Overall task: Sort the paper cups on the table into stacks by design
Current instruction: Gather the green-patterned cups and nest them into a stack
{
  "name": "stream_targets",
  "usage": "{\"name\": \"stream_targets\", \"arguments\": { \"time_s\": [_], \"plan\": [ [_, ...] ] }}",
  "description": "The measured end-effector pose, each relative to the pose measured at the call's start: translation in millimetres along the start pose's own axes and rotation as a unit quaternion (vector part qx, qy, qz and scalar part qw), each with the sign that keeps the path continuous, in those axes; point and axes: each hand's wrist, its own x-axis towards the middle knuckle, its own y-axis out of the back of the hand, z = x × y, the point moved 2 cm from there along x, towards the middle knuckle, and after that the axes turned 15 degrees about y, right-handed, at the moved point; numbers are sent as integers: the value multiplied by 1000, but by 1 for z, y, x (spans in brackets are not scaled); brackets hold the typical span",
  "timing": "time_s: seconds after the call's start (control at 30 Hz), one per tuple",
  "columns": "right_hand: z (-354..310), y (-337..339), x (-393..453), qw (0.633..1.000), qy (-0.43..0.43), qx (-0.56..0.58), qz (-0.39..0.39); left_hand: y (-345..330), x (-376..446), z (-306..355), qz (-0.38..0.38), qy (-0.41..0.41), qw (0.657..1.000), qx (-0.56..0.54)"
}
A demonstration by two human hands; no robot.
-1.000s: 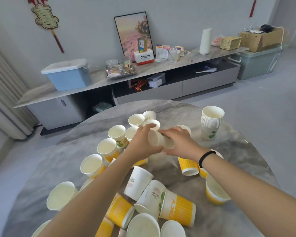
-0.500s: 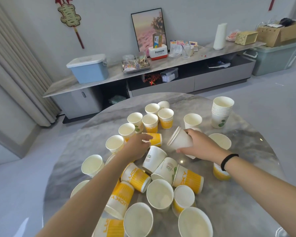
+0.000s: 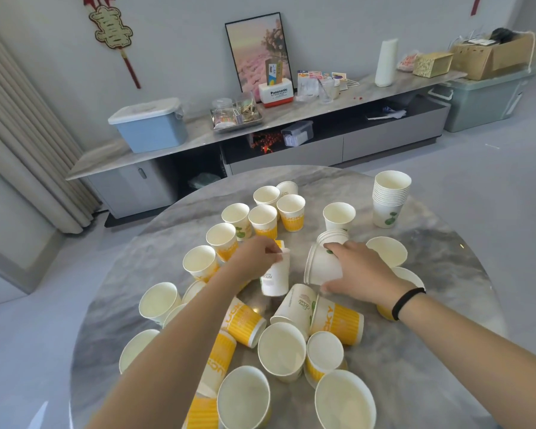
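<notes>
The right hand (image 3: 358, 274) lies over a small nested stack of white cups (image 3: 321, 267) that is tipped on its side, rims toward the left; the fingers (image 3: 338, 247) are curled over its upper wall and the thumb sits under it, so the hand is closed around this stack, just above the bench (image 3: 446, 351). A green mark shows on the stack beside the fingers, but the rest of the print is covered by the hand. The left hand (image 3: 256, 258) pinches the rim of a white cup with print (image 3: 274, 278), which hangs tilted in the middle of the group; the small writing on it is too blurred to read. Behind this hand a yellow cup is mostly hidden. Around both hands many loose cups stand or lie on the round marble bench, some white with a green leaf, some with yellow stripes. A tall stack of leaf cups (image 3: 390, 198) stands alone at the far right edge, well apart from the hands. The nearest cups at the bottom are cut off by the frame, and the forearms cover several others
</notes>
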Motion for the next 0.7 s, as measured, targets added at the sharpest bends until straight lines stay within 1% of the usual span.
{"name": "stream_targets", "arguments": {
  "time_s": [0.07,0.13,0.17,0.2,0.27,0.33,0.37,0.43,0.47,0.5,0.53,0.57,0.6,0.63,0.7],
  "plan": [
    [-2,-1,1,1000,0,6,-1,14,-5,5,37,-1,997,-75],
    [-4,-2,3,1000,-3,28,2,19,-11,9,49,14,978,-202],
    [-5,-2,4,999,-5,48,6,18,-15,11,30,28,960,-276],
    [-6,-2,5,997,-6,73,14,14,-18,13,-6,46,940,-337],
    [-7,1,6,992,-5,117,41,3,-24,17,-101,71,907,-403],
    [-7,4,6,992,12,112,57,-10,-27,20,-183,84,887,-415],
    [-7,5,6,993,21,97,60,-14,-28,21,-208,91,880,-417],
    [-5,7,4,995,27,71,61,-17,-29,23,-223,95,876,-417],
    [-4,8,4,996,26,64,58,-17,-30,22,-213,94,883,-407],
    [-2,9,3,997,23,58,55,-16,-32,20,-190,91,900,-383],
    [0,10,3,997,21,54,50,-16,-32,15,-157,85,929,-325],
    [1,10,3,998,20,48,44,-15,-34,11,-120,76,961,-239],
    [2,10,2,998,18,42,36,-14,-36,7,-98,61,984,-138],
    [3,9,2,999,14,33,27,-17,-37,5,-101,53,992,-50],
    [5,7,2,1000,9,20,7,-23,-44,6,-139,38,987,74]
  ]
}}
